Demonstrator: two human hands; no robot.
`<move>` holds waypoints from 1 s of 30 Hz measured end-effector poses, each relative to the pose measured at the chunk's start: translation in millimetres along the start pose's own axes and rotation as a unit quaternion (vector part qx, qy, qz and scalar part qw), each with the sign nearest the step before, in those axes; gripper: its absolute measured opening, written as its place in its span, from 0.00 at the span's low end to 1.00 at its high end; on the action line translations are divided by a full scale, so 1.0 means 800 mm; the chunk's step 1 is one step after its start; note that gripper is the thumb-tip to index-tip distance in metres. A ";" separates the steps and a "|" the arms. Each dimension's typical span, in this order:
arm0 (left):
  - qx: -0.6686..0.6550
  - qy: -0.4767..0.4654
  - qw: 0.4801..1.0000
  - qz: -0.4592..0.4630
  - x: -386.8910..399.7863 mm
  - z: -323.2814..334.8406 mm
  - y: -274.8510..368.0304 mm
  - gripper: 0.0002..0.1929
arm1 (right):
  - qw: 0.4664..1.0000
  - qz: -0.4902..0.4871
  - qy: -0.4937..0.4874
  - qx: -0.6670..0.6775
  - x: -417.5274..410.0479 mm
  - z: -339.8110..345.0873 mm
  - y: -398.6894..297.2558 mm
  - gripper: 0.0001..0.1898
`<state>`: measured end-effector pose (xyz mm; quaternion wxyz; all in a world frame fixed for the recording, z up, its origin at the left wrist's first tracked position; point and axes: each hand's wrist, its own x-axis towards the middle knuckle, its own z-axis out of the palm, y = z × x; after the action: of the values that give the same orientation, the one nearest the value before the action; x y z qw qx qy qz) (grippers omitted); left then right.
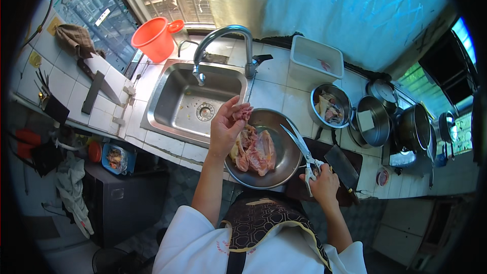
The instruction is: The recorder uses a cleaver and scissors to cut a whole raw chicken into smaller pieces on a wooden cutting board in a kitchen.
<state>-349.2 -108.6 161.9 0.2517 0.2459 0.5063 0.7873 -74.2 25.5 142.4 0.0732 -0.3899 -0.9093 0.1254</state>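
Observation:
My left hand (225, 127) pinches a small piece of raw meat (242, 112) above the left rim of a round metal pan (286, 152). In the pan lies a raw poultry carcass (257, 152), its upper left part close under that hand. My right hand (326, 184) grips a pair of kitchen shears (304, 148) by the handles. Their blades are spread apart and point up and left over the pan's right side. Under my right forearm is a dark cutting board (300, 188), where a cleaver (342, 169) rests to the right of the hand.
Left of the pan is a steel sink (177, 108) with a curved faucet (228, 30). A metal pot of raw meat pieces (330, 108) and a white plastic bin (315, 61) stand behind to the right. Several pots (412, 125) crowd the far right. A red bucket (154, 42) sits behind the sink.

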 end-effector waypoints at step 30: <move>0.261 -0.125 0.940 -0.183 0.106 0.298 -0.311 0.18 | 0.934 0.337 -0.068 0.093 -0.130 -0.043 0.259 0.32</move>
<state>-223.2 196.1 30.8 0.3795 0.3028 0.6947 0.5307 148.0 93.1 112.7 0.0011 -0.6556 -0.7115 0.2530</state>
